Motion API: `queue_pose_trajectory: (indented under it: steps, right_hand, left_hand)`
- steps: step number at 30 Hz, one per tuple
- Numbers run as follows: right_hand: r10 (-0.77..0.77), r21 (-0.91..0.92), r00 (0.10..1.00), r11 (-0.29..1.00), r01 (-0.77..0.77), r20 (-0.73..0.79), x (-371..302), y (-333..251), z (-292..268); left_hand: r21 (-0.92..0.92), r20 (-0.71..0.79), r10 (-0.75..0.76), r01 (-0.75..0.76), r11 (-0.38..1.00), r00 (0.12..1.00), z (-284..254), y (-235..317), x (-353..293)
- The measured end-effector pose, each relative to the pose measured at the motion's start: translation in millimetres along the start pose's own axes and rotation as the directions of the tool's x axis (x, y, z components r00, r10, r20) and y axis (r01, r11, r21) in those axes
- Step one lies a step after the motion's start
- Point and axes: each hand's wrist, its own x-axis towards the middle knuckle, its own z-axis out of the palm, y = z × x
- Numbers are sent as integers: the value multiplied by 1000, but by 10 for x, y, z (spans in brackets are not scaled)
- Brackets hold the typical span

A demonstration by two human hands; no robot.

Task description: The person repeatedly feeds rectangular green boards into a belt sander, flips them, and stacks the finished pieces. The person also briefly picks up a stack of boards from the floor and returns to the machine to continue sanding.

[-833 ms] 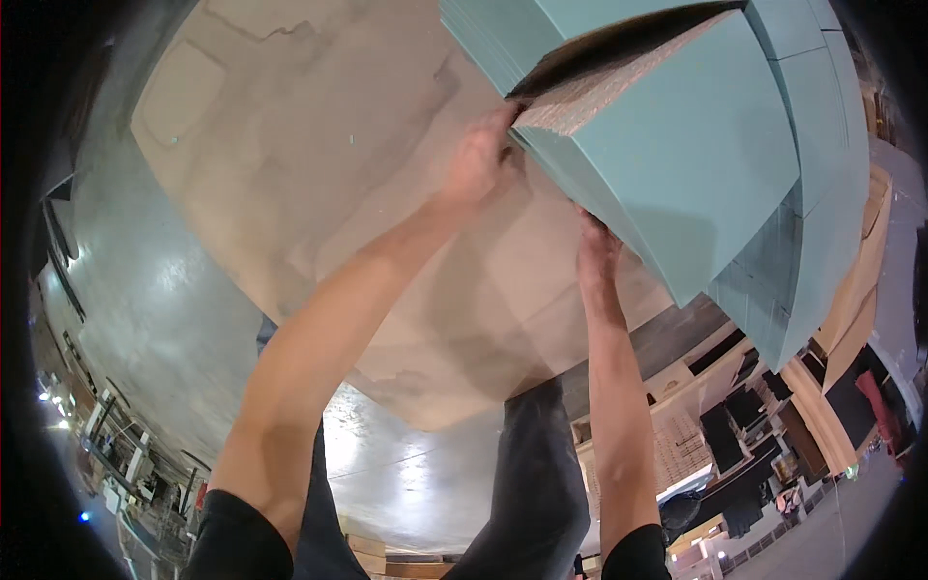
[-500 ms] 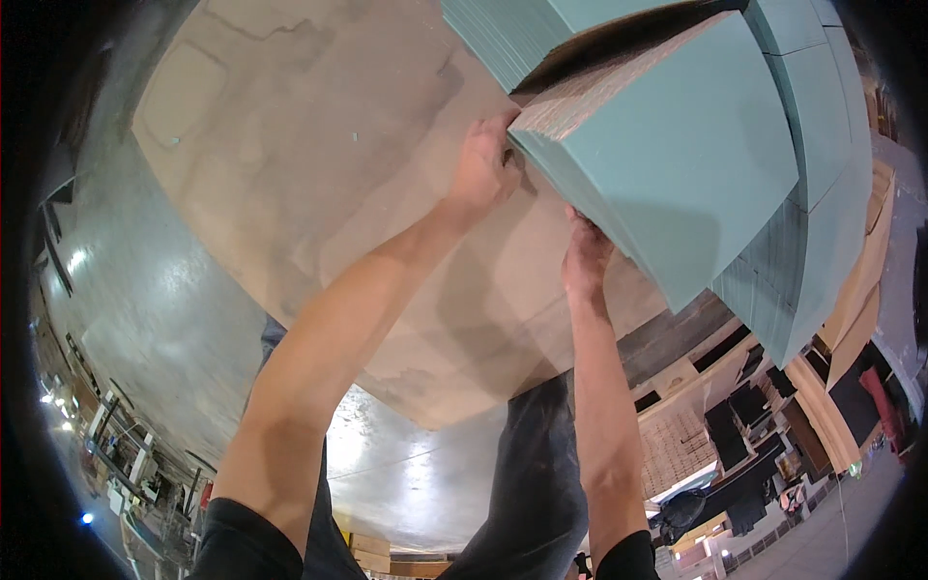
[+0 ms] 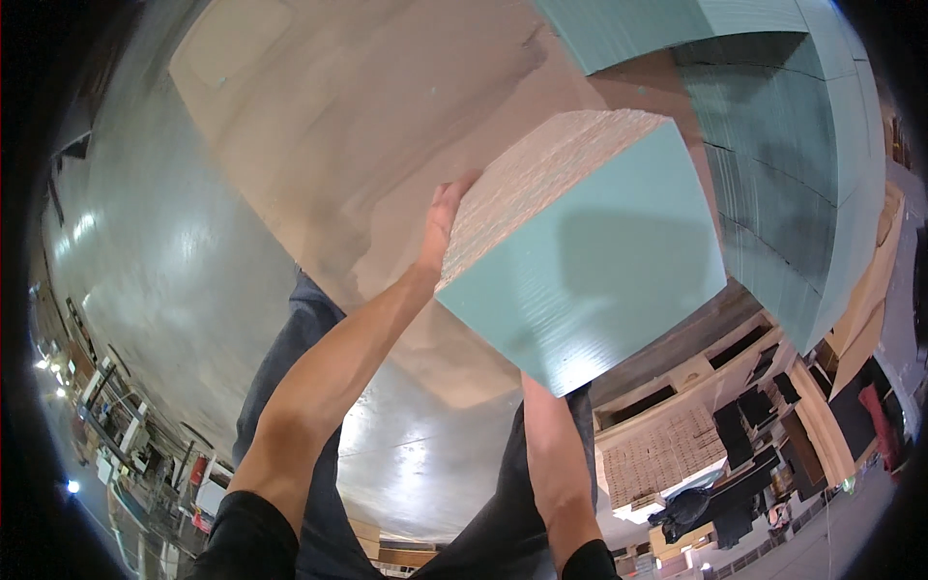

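A thick stack of teal-faced cardboard sheets [image 3: 590,261], with brown layered edges on its left side, is between my hands. It sits tilted in front of me, over the brown sheet. My left hand [image 3: 447,217] presses against the stack's brown left side, its fingers stretched along the layers. At the near corner, my right hand [image 3: 539,387] goes under the stack; its fingers are hidden there and only the wrist area shows. Taller teal stacks [image 3: 773,164] stand beyond and to the right, with a gap beside them.
Under the stack lies a large brown sheet [image 3: 319,126] on the grey floor [image 3: 155,213]. A wooden pallet [image 3: 691,362] shows at the right. Further off are dark items and shelving [image 3: 744,425] at lower right, and equipment [image 3: 116,435] at lower left.
The stack has come away from the taller teal stacks, toward me and to the left. Both hands moved with it, and my right hand is now mostly hidden under its near corner.
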Motion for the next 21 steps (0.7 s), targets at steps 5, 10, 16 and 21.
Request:
queue_pose_trajectory:
  steps: [5,10,16,21]
  right_hand:
    - [49,-17,997,999,-49,55,-651,324,142]
    - [90,-35,992,996,-87,90,-1159,507,222]
    - [155,-113,986,983,-148,58,-1818,606,346]
    - [203,-205,970,963,-173,131,-2097,845,693]
  left_hand:
    - [-3,-95,44,-45,999,994,-404,-435,-493]
    - [149,-79,-63,75,986,995,-760,-1013,-997]
    - [24,-13,-49,49,999,999,-1473,-840,-1323]
    - [-54,-43,-117,114,992,992,-1929,-1033,-1689]
